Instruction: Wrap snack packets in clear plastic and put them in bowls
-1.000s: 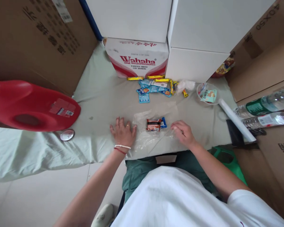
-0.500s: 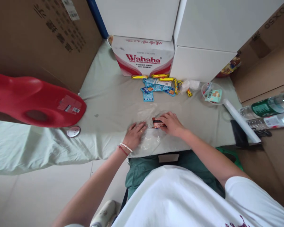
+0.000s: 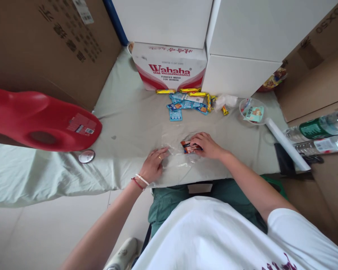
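A small brown and orange snack packet [image 3: 187,146] is gripped in my right hand [image 3: 205,144], whose fingers curl over its right end. The packet lies over, or inside, a clear plastic bag [image 3: 176,161] spread on the pale green cloth; I cannot tell which. My left hand [image 3: 154,164] rests at the bag's left side, its fingers stretched out towards the packet, with nothing visible in them. Past the bag lie several blue snack packets [image 3: 175,115] and several yellow-wrapped snacks [image 3: 165,91].
A Wahaba-style printed carton [image 3: 169,71] and white boxes [image 3: 242,75] stand behind the snacks. At left are a red plastic jug [image 3: 45,120] and a round badge [image 3: 86,156]. Rightward sit a clear round tub [image 3: 252,111], a white tube [image 3: 287,144] and plastic bottles [image 3: 317,127].
My left hand has slid left, away from the packet. My right hand has shifted slightly right, and the packet in it has tilted a little.
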`<action>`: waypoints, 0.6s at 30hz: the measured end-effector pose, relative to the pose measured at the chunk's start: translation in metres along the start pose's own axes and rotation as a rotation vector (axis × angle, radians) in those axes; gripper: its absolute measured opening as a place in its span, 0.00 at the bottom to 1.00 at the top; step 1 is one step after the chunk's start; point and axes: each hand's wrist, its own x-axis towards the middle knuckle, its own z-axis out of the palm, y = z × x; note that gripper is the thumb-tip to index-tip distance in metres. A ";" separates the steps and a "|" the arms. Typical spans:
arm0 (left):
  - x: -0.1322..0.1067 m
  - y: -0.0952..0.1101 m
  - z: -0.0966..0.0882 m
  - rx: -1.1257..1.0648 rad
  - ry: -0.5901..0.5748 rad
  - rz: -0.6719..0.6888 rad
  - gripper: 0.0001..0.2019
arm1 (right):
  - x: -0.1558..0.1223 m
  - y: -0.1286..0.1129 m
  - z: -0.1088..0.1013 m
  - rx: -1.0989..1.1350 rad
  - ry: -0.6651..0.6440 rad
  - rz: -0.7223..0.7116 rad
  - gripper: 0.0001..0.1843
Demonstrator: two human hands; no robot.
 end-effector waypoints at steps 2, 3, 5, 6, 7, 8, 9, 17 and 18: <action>-0.003 0.001 -0.003 -0.018 0.006 0.009 0.34 | -0.001 0.005 0.000 0.018 0.008 -0.016 0.15; -0.004 0.001 -0.004 -0.021 0.004 0.012 0.33 | -0.001 0.007 0.000 0.020 0.010 -0.024 0.16; -0.006 0.003 -0.005 -0.014 -0.011 0.013 0.32 | -0.003 0.009 -0.003 0.017 0.027 -0.039 0.17; -0.007 0.004 -0.004 -0.006 -0.018 0.012 0.30 | -0.005 0.008 -0.005 0.017 0.047 -0.046 0.18; -0.007 0.005 -0.003 0.004 -0.021 0.011 0.29 | -0.007 0.007 -0.008 0.020 0.076 -0.051 0.18; -0.007 0.006 -0.002 0.015 -0.020 0.011 0.27 | -0.012 0.004 -0.011 0.026 0.117 -0.049 0.17; -0.007 0.007 0.000 0.026 -0.014 0.013 0.25 | -0.017 0.000 -0.013 0.031 0.162 -0.043 0.17; -0.003 0.014 0.012 -0.005 0.029 -0.061 0.13 | -0.093 -0.026 0.029 -0.137 0.295 -0.056 0.22; -0.002 0.014 0.013 -0.028 0.044 -0.083 0.11 | -0.097 -0.026 0.035 -0.152 0.311 -0.044 0.16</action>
